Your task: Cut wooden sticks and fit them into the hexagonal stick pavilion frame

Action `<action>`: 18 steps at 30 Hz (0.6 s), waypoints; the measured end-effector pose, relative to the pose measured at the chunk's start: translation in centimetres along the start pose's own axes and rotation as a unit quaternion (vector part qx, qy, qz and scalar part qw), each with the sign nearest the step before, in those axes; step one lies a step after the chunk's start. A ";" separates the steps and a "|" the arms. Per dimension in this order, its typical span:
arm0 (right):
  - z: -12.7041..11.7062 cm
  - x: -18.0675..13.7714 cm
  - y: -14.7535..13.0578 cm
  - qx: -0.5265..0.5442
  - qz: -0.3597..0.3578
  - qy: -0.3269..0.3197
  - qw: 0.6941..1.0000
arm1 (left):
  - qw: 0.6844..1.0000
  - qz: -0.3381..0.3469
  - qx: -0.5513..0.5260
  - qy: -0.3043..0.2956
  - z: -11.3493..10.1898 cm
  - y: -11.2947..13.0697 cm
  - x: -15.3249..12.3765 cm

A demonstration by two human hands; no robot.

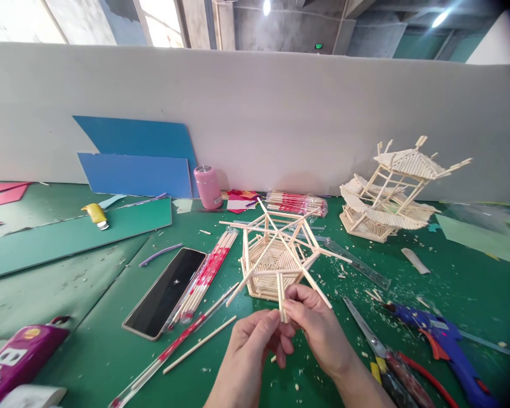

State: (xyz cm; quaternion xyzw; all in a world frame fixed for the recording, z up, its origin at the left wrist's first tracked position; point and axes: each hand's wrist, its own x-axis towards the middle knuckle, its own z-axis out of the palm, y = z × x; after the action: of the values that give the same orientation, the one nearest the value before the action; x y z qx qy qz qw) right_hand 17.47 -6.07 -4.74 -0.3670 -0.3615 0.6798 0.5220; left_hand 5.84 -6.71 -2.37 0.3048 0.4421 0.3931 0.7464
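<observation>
A six-sided frame of thin wooden sticks (276, 255) stands on the green table in front of me. Both hands meet at its near edge. My right hand (318, 326) pinches short upright sticks (281, 300) at the frame's near side. My left hand (250, 348) has its fingers curled and pressed against the same sticks from the left. Loose long sticks (199, 344) lie just left of my hands.
A finished stick pavilion model (386, 195) stands at the back right. Scissors (386, 354) and a blue glue gun (446, 345) lie to the right, a clear ruler (357, 263) behind them. A phone (165, 292), packs of sticks (206, 275), a pink cylinder (208, 187) and blue boards (136, 156) sit left.
</observation>
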 end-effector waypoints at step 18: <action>-4.6 -9.0 -1.3 -0.473 -0.019 0.285 0.833 | 0.997 0.002 0.070 0.024 -0.5 -1.6 -1.2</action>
State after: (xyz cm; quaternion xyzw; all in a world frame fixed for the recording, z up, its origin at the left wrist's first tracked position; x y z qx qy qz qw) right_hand 23.69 -14.15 -4.69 -0.7398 -0.4811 0.2811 0.3771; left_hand 5.58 -8.45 -3.38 0.3469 0.4860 0.3699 0.7118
